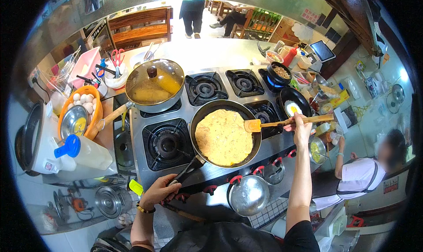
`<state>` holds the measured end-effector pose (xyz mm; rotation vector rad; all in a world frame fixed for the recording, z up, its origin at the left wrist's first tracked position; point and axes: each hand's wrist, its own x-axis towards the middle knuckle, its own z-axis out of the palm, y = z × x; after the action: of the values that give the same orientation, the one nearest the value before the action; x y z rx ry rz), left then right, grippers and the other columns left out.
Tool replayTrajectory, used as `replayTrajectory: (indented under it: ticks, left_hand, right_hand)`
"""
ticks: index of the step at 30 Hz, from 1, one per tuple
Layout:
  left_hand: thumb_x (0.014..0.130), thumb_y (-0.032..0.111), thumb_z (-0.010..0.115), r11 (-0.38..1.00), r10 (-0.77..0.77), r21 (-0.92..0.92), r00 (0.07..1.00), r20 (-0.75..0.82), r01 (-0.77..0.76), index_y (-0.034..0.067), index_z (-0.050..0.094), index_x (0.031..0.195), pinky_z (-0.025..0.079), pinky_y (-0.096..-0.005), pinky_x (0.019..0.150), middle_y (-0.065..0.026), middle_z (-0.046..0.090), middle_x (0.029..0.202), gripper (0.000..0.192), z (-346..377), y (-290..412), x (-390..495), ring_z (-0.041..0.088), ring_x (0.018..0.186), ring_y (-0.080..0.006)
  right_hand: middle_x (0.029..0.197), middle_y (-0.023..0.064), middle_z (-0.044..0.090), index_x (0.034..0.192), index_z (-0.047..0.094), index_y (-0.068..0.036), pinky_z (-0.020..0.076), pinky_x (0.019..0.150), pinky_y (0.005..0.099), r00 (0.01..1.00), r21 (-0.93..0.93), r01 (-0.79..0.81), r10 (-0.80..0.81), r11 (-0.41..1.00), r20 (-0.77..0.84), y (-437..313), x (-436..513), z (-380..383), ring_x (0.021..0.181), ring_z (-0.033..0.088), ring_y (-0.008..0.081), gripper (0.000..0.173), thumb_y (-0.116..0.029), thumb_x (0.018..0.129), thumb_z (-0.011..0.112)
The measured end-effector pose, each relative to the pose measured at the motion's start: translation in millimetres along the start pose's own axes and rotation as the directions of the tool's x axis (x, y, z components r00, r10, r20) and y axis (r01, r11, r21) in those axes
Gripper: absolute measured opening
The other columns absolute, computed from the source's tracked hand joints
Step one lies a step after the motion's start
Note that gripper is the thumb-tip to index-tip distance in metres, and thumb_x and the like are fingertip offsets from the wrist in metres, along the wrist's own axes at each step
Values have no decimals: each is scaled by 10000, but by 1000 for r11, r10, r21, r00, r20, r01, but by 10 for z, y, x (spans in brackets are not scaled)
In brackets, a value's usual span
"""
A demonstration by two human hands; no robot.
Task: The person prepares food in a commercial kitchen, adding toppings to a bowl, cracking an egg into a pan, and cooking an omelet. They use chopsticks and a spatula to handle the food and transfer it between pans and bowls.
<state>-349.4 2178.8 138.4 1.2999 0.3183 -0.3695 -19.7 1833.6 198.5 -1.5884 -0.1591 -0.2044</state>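
A dark frying pan (226,104) sits over the front of the gas stove (211,181), its black handle gripped by my left hand (162,189). Inside lies a flat, round, yellowish pancake (224,138) that covers most of the bottom. My right hand (301,128) holds a wooden-handled spatula (252,125) with an orange blade, which reaches over the pan's right rim at the pancake's edge. Just beyond that hand, a smaller black pan (302,100) contains a fried egg (292,108), partly hidden by my fingers.
A glass-lidded pot (155,81) with a long wooden handle stands back left. An orange basket of eggs (96,93) and a blue-lidded jug (94,151) are left. A small black pot (278,72) sits over a blue flame back right. A co-worker (357,176) stands at right.
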Motion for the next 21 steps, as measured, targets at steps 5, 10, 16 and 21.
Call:
replayTrajectory:
  ticks: [5, 10, 16, 21]
  left_hand:
    - [896, 210, 590, 998, 7, -65, 1000, 6, -7, -2, 514, 1093, 353, -157, 447, 23, 531, 666, 300, 35, -48, 2, 458, 510, -22]
    - [901, 203, 578, 952, -40, -303, 999, 32, 48, 8, 471, 1073, 365, -165, 436, -7, 547, 697, 281, 205, -190, 9, 481, 508, -49]
    - [939, 170, 484, 714, -23, -668, 960, 280, 212, 20, 448, 1150, 325, -186, 405, -21, 486, 713, 262, 589, -409, 115, 399, 464, -60]
    - [943, 163, 495, 726, 7, -676, 982, 189, 125, 44, 458, 1102, 319, -187, 412, -31, 483, 706, 202, 864, -526, 135, 400, 470, -70]
  right_hand:
    - [628, 122, 603, 756, 571, 46, 473, 364, 246, 996, -1, -35, 35, 999, 77, -156, -30, 105, 424, 587, 178, 264, -170, 901, 531]
    - [682, 116, 626, 785, 597, 47, 511, 472, 245, 985, -36, 38, -31, 999, 168, -353, -217, 132, 510, 612, 159, 251, -167, 906, 544]
    - [889, 106, 673, 867, 675, 12, 512, 722, 271, 838, -241, 323, -158, 915, 522, -205, -569, 310, 796, 644, 161, 101, -49, 805, 625]
    - [893, 124, 674, 870, 673, 11, 506, 738, 288, 842, -382, 440, -225, 812, 490, -166, -786, 134, 813, 647, 206, 121, -7, 759, 629]
